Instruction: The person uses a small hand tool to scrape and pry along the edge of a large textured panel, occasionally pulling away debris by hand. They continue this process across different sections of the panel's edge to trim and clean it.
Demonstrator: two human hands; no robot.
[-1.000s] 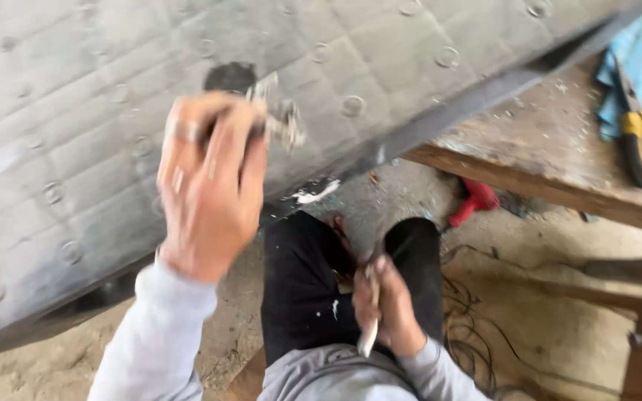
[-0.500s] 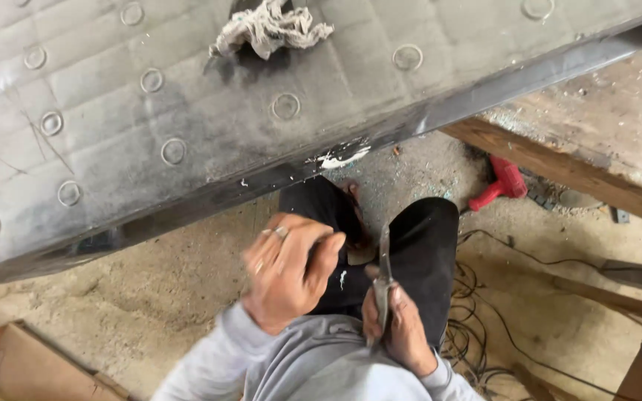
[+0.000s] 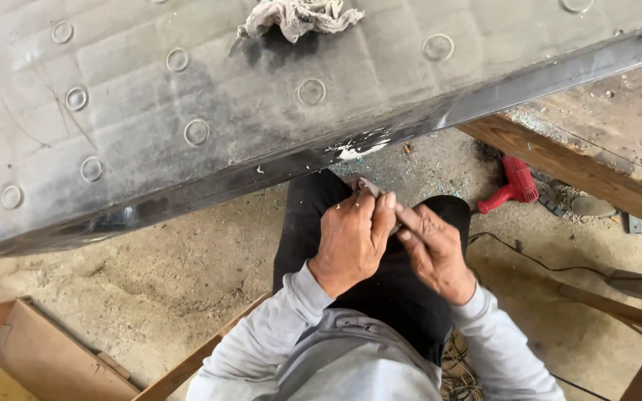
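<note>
Both hands, left [image 3: 351, 238] and right [image 3: 432, 249], close together on a small, thin, mostly hidden tool [image 3: 369, 186] over the lap.

A matt, scuffed dark quilted panel [image 3: 209, 111] carries a crumpled cloth rag [image 3: 299, 16] above rough wooden beams [image 3: 581, 174].

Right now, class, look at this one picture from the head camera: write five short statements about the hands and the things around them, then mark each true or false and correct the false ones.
1. The left hand and right hand are close together over the person's lap. True.
2. A crumpled rag lies on the dark panel. True.
3. The rag is in the right hand. False: it lies on the panel, apart from both hands.
4. A red power tool lies on the ground under the wooden bench. True.
5. The panel is smooth. False: it bears round raised marks.
</note>
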